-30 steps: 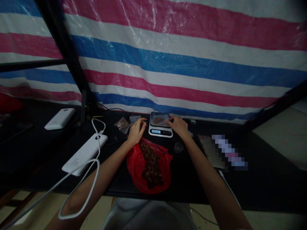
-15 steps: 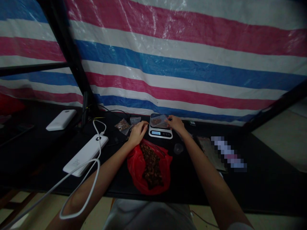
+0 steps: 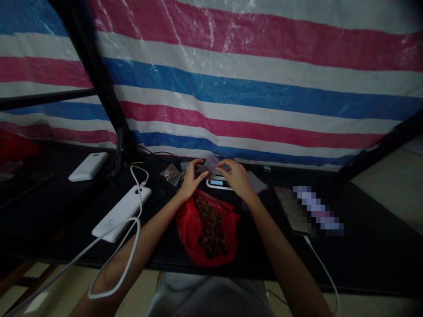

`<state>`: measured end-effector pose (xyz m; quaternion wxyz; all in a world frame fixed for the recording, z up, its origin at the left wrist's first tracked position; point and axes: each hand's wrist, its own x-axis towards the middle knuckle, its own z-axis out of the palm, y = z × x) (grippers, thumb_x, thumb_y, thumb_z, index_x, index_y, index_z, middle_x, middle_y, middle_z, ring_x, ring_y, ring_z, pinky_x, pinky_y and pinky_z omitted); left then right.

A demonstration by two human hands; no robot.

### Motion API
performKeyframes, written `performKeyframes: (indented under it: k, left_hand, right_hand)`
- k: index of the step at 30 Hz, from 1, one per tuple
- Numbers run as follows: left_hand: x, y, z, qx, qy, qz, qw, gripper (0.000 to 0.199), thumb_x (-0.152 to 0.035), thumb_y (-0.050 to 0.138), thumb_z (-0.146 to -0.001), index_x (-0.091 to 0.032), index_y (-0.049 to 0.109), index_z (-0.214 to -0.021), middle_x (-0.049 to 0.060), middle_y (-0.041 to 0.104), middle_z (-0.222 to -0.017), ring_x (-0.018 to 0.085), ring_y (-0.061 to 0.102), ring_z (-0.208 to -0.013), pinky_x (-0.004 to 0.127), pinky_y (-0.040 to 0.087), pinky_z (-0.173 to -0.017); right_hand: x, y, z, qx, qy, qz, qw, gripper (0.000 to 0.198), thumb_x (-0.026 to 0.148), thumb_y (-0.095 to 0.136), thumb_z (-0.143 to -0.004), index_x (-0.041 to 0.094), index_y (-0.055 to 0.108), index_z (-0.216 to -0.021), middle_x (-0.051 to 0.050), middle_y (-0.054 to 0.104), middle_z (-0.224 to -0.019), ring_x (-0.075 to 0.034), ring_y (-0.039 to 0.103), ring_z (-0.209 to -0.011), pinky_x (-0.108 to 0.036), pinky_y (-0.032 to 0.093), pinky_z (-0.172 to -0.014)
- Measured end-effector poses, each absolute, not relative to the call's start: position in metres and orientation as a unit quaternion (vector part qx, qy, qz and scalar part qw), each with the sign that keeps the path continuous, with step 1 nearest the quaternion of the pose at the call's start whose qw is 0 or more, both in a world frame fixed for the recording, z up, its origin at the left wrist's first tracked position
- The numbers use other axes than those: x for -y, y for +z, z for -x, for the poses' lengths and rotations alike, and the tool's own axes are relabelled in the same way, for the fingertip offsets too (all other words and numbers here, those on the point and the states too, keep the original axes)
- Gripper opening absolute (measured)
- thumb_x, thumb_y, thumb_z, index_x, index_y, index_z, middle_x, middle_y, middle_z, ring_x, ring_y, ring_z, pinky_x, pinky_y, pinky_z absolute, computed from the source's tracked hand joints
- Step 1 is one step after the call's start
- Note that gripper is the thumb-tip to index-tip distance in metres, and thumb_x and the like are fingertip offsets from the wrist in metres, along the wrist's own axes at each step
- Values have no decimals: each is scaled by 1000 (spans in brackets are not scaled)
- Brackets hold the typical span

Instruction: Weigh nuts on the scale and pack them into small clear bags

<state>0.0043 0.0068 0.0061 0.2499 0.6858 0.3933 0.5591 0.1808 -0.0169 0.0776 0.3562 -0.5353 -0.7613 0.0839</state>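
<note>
A small clear plastic bag (image 3: 209,165) is raised above the digital scale (image 3: 216,182), covering much of its plate. My right hand (image 3: 236,177) pinches the bag's right side. At the bag's left edge is my left hand (image 3: 189,181), its thumb and fingers spread apart; whether they touch the plastic is hard to tell. Below the scale, an open red plastic bag (image 3: 189,231) holds many small brown pieces (image 3: 211,224). A filled clear packet (image 3: 169,172) lies left of my left hand.
Other clear plastic (image 3: 257,181) lies right of the scale. A tablet-like device (image 3: 291,210) with a white cable is at right. At left are a white power bank (image 3: 120,215) with a looped cable and another white power bank (image 3: 88,167). Striped sheeting (image 3: 231,101) hangs behind the table.
The clear bag has been lifted off the scale's plate toward me and left, in my right hand. My left hand has opened its thumb and fingers beside it.
</note>
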Motion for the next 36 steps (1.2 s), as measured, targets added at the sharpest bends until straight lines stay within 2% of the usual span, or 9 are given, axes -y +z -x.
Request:
performKeyframes:
  k: [4,7,12,15,18,24,29,33,36]
  left_hand:
    - [-13,8,0,-380,529,-681,337,33,-41,59,-78,-17,62,-101,7,65,-102,22,59,-99,37,43,-91]
    - [-13,9,-1,-384,499,-663,403,32,-42,67,-70,-15,68,-87,7,70,-89,21,64,-86,34,48,-82]
    - [-8,9,-6,-379,475,-635,478,36,-43,71,-64,-14,68,-85,5,71,-72,20,66,-67,31,51,-66]
    - [-8,9,-6,-383,483,-637,463,36,-46,65,-71,-15,67,-89,4,71,-71,20,66,-68,31,51,-66]
    - [-9,9,-4,-376,523,-637,424,31,-46,60,-76,-16,68,-82,4,71,-78,20,66,-75,32,51,-72]
    - [-10,10,-4,-362,558,-605,438,26,-41,64,-73,-15,65,-79,2,68,-66,15,63,-62,26,49,-64]
    - [-8,9,-5,-359,553,-614,435,25,-39,61,-76,-15,63,-83,1,68,-66,14,63,-62,24,48,-65]
    - [-7,9,-4,-371,536,-636,413,26,-40,59,-79,-15,63,-85,1,68,-67,15,63,-63,24,47,-65]
    - [-4,10,-5,-379,512,-667,387,28,-41,56,-81,-15,63,-88,2,68,-70,16,64,-67,25,47,-68]
  right_hand:
    - [31,61,-172,760,86,513,389,13,32,55,-83,24,65,-85,1,69,-85,-15,63,-71,-25,43,-64]
    - [32,48,-174,715,114,536,434,14,30,53,-83,23,64,-89,0,69,-88,-15,63,-71,-25,44,-65]
    - [28,39,-181,649,175,567,477,23,28,58,-78,24,61,-100,1,69,-78,-15,65,-72,-26,47,-69]
    - [26,37,-182,646,199,553,487,25,26,59,-77,24,60,-102,2,69,-75,-14,65,-70,-25,47,-69]
    - [28,36,-178,657,204,545,479,30,24,59,-77,27,59,-107,4,69,-76,-14,65,-70,-25,47,-69]
    - [31,33,-172,677,180,554,450,25,25,62,-77,28,62,-102,4,71,-80,-14,66,-71,-24,46,-66]
    - [31,33,-174,691,155,553,440,24,27,63,-77,29,62,-101,4,70,-87,-14,64,-68,-25,45,-64]
    - [35,37,-173,715,94,513,466,15,30,62,-78,26,64,-92,-1,63,-103,-16,61,-82,-28,45,-74]
    - [35,39,-174,727,44,514,453,10,32,62,-78,25,67,-83,-3,61,-97,-20,56,-94,-31,42,-81]
